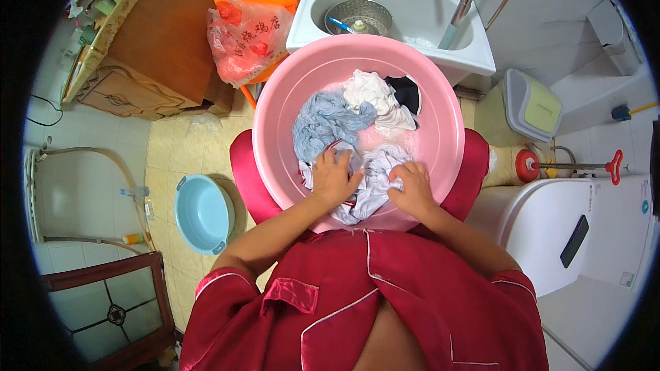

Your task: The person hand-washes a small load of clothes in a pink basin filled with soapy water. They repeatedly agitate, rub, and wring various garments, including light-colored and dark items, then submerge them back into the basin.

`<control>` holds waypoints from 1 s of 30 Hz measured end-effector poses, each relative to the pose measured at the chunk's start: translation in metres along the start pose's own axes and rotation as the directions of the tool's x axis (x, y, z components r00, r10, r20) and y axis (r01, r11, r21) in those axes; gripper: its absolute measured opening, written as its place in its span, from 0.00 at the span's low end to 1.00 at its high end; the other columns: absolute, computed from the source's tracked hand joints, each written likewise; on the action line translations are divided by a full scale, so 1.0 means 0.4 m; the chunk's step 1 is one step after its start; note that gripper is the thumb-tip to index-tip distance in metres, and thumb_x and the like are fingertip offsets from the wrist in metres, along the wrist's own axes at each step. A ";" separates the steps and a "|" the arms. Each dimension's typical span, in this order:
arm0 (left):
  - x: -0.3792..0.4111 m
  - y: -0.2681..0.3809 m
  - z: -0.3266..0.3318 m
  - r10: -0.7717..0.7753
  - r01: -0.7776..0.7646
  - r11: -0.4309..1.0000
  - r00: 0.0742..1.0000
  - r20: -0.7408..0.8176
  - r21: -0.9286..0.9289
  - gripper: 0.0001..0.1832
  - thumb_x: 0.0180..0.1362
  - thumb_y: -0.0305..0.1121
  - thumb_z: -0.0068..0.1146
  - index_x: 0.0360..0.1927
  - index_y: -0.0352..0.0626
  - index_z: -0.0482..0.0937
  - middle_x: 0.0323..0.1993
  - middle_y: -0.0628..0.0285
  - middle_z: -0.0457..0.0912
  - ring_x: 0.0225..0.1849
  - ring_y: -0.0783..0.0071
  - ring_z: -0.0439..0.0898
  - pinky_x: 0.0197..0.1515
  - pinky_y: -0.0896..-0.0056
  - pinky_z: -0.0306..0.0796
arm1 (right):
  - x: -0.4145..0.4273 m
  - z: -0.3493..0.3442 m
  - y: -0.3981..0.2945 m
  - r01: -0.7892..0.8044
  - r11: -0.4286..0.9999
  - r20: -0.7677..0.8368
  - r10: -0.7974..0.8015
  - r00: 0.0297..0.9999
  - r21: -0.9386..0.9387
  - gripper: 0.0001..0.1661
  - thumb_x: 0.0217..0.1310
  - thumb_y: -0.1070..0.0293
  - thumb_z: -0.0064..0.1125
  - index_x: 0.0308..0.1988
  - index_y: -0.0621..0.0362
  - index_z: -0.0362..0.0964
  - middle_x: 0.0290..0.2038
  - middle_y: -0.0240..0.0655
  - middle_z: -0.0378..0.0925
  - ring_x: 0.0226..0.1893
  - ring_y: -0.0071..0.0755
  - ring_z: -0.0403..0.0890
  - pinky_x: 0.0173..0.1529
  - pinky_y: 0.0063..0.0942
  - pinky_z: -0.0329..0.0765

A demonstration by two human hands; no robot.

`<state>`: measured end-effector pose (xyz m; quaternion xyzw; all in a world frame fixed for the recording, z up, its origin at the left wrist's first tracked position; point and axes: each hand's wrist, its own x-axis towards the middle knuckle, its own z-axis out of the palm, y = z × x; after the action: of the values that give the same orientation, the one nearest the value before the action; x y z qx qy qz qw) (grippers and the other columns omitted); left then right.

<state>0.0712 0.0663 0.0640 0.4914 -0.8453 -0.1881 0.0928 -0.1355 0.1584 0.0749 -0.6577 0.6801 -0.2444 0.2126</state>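
Note:
A wide pink plastic basin [273, 113] sits between my knees, with wet clothes and a little sudsy water inside. My left hand [332, 175] grips a bunched white garment with dark red trim [379, 180], its fingers curled over the cloth at the near left. At the same garment's right side, my right hand [412, 188] has its fingertips bent around a fold. Farther back in the basin lie a crumpled light blue garment [327, 118] and a white cloth [368, 93]. A black piece of fabric [403, 94] touches the white cloth.
Beyond the basin stands a white sink [304, 26] holding a metal strainer basket [371, 13]. A light blue basin [203, 214] rests on the floor at left. Plastic bags [247, 41] are by the wooden cabinet [154, 36]. To the right are a lidded bin [515, 108], plunger [527, 166] and toilet [536, 216].

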 end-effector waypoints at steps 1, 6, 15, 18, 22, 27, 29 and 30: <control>-0.001 0.011 0.026 -0.020 0.017 0.996 0.999 0.028 0.089 0.32 0.55 0.54 0.57 0.60 0.48 0.71 0.59 0.46 0.66 0.59 0.44 0.65 0.53 0.41 0.63 | 0.008 0.022 0.008 -0.087 0.995 -0.013 0.088 0.996 0.054 0.17 0.47 0.58 0.63 0.39 0.51 0.74 0.43 0.42 0.74 0.51 0.49 0.69 0.58 0.43 0.62; 0.035 0.042 0.108 0.011 -0.041 0.983 0.986 0.164 0.181 0.30 0.58 0.49 0.53 0.66 0.61 0.66 0.62 0.47 0.64 0.55 0.42 0.68 0.52 0.36 0.63 | 0.072 0.126 -0.031 -0.406 0.911 -0.081 0.400 0.913 -0.069 0.26 0.55 0.50 0.58 0.49 0.53 0.72 0.52 0.46 0.70 0.58 0.54 0.64 0.61 0.50 0.61; 0.276 -0.040 0.247 -0.080 0.072 0.997 0.966 0.244 0.041 0.16 0.59 0.37 0.46 0.46 0.39 0.74 0.48 0.46 0.78 0.46 0.45 0.80 0.46 0.49 0.75 | 0.291 0.135 0.052 -0.632 0.747 0.135 0.661 0.738 -0.206 0.33 0.54 0.51 0.59 0.57 0.53 0.68 0.59 0.45 0.67 0.60 0.51 0.68 0.58 0.47 0.70; 0.310 -0.043 0.240 -0.065 0.048 0.997 0.957 0.281 0.067 0.16 0.57 0.36 0.49 0.44 0.38 0.76 0.43 0.46 0.80 0.45 0.47 0.81 0.45 0.50 0.76 | 0.286 0.134 0.070 -0.556 0.804 0.128 0.587 0.800 -0.211 0.34 0.51 0.51 0.60 0.56 0.55 0.70 0.56 0.48 0.70 0.59 0.50 0.70 0.58 0.44 0.71; 0.307 -0.081 0.255 0.070 -0.074 0.997 0.949 0.308 0.000 0.17 0.54 0.37 0.51 0.46 0.42 0.77 0.44 0.48 0.82 0.47 0.50 0.81 0.48 0.51 0.74 | 0.284 0.138 0.134 -0.396 0.907 0.219 0.420 0.881 -0.146 0.29 0.47 0.53 0.60 0.47 0.59 0.76 0.46 0.49 0.76 0.50 0.51 0.77 0.54 0.41 0.74; 0.252 -0.139 0.173 0.297 -0.142 0.949 0.711 0.638 -0.283 0.27 0.50 0.40 0.55 0.57 0.55 0.76 0.46 0.51 0.81 0.50 0.52 0.78 0.54 0.59 0.71 | 0.223 0.055 0.065 -0.282 0.947 0.141 0.262 0.955 0.152 0.23 0.42 0.58 0.64 0.37 0.63 0.78 0.36 0.45 0.79 0.36 0.46 0.81 0.43 0.36 0.76; 0.225 -0.169 0.144 0.335 0.010 0.886 0.679 0.653 -0.464 0.32 0.46 0.42 0.58 0.61 0.60 0.74 0.47 0.51 0.80 0.50 0.53 0.77 0.56 0.63 0.70 | 0.196 0.043 0.040 -0.109 0.956 -0.002 0.114 0.993 0.274 0.17 0.41 0.66 0.64 0.34 0.66 0.77 0.32 0.42 0.76 0.32 0.41 0.78 0.39 0.31 0.74; 0.221 -0.149 0.097 0.352 0.017 0.879 0.653 0.671 -0.477 0.35 0.43 0.42 0.62 0.61 0.61 0.74 0.46 0.53 0.78 0.48 0.56 0.76 0.58 0.69 0.67 | 0.179 0.013 0.007 -0.060 0.948 -0.038 0.075 0.996 0.313 0.15 0.41 0.69 0.63 0.33 0.66 0.76 0.31 0.41 0.76 0.32 0.40 0.78 0.39 0.30 0.74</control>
<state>0.0611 -0.0278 0.0019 0.2547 -0.7858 -0.5480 -0.1317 -0.1377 0.0866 0.0714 -0.5860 0.6602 -0.3574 0.3051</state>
